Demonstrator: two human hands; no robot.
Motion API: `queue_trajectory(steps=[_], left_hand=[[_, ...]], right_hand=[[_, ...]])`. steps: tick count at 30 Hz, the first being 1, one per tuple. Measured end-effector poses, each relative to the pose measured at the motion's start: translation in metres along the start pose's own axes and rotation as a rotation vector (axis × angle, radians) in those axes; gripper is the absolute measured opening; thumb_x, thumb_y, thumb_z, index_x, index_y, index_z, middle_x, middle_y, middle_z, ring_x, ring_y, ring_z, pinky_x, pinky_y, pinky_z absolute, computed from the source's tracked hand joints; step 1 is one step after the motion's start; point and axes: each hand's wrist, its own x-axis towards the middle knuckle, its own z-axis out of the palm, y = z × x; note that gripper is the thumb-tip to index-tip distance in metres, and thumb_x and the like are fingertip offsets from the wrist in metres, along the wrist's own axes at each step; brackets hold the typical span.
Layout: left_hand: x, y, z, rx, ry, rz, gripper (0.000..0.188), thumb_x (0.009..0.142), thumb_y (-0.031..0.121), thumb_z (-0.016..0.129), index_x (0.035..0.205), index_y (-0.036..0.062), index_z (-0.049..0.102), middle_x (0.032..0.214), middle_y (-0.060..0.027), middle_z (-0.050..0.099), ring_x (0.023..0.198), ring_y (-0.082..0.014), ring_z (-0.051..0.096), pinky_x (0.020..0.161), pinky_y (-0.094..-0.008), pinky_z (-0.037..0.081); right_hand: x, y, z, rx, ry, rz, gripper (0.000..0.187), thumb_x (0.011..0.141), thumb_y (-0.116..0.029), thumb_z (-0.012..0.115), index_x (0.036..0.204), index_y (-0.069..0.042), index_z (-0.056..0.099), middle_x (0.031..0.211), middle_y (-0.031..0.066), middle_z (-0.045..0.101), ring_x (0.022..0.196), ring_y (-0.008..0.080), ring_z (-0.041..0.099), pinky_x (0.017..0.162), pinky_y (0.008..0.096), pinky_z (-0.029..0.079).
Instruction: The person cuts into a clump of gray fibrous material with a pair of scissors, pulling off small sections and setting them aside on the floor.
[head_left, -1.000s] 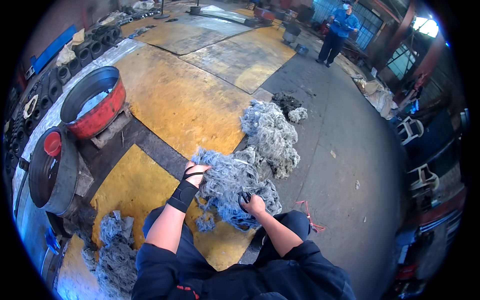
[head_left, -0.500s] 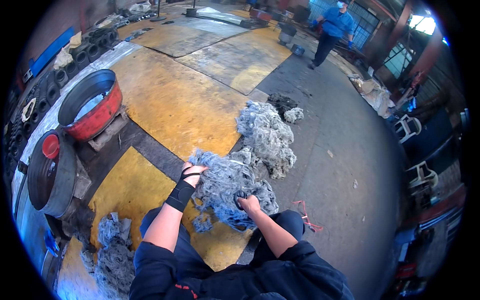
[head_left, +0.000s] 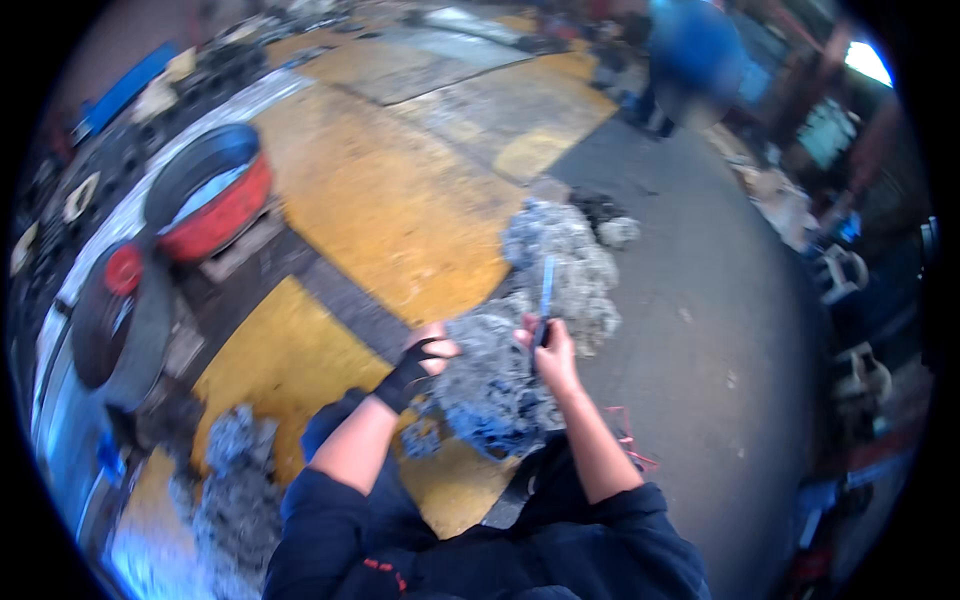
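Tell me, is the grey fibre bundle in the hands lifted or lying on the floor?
Lifted: the grey fibre bundle hangs between the left hand and right hand, above the yellow floor.

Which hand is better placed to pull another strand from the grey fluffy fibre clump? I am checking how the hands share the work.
Probably the right hand: it already pinches a thin blue-grey strand drawn upward. The left hand, in a black wrist wrap, grips the grey fluffy fibre clump at its edge, steadying it.

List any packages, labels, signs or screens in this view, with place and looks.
None can be made out. What shows instead is a clump of grey fibre held by the left hand and right hand, and a round red tub at the left.
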Motion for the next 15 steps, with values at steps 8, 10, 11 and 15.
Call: queue_trajectory(steps=[8, 10, 11, 15], left_hand=[[0.038, 0.059, 0.015, -0.496, -0.104, -0.806, 0.025, 0.069, 0.009, 0.063, 0.093, 0.0045, 0.063, 0.085, -0.0071, 0.063, 0.078, -0.0193, 0.059, 0.067, -0.0325, 0.044], [0.036, 0.063, 0.017, -0.931, 0.146, -0.765, 0.027, 0.068, 0.008, 0.066, 0.094, 0.0012, 0.062, 0.085, -0.0062, 0.062, 0.077, -0.0184, 0.058, 0.066, -0.0331, 0.045], [0.043, 0.078, 0.014, -1.098, 0.253, -0.724, 0.028, 0.068, 0.009, 0.068, 0.094, -0.0008, 0.061, 0.085, -0.0067, 0.062, 0.077, -0.0179, 0.057, 0.066, -0.0333, 0.045], [0.061, 0.091, 0.008, -0.829, 0.391, -1.122, 0.024, 0.073, 0.001, 0.063, 0.094, -0.008, 0.059, 0.084, -0.0108, 0.063, 0.073, -0.0171, 0.06, 0.062, -0.0296, 0.048]], right_hand=[[-0.017, 0.029, 0.032, 0.134, -0.333, 0.109, 0.056, 0.064, -0.026, 0.082, 0.101, 0.0, 0.05, 0.093, 0.0042, 0.058, 0.083, 0.0122, 0.051, 0.075, 0.0253, 0.042], [-0.017, 0.016, 0.039, 0.254, -0.349, 0.126, 0.048, 0.068, -0.022, 0.079, 0.102, -0.001, 0.051, 0.094, 0.0042, 0.059, 0.085, 0.0128, 0.052, 0.076, 0.0257, 0.042], [-0.013, 0.018, 0.034, 0.312, -0.369, 0.156, 0.045, 0.072, -0.019, 0.076, 0.105, -0.001, 0.051, 0.098, 0.0041, 0.058, 0.087, 0.0132, 0.052, 0.077, 0.0264, 0.043], [-0.012, 0.018, 0.027, 0.587, -0.357, 0.307, 0.05, 0.072, -0.016, 0.074, 0.114, -0.001, 0.05, 0.106, 0.0041, 0.056, 0.093, 0.0151, 0.053, 0.083, 0.0269, 0.042]])
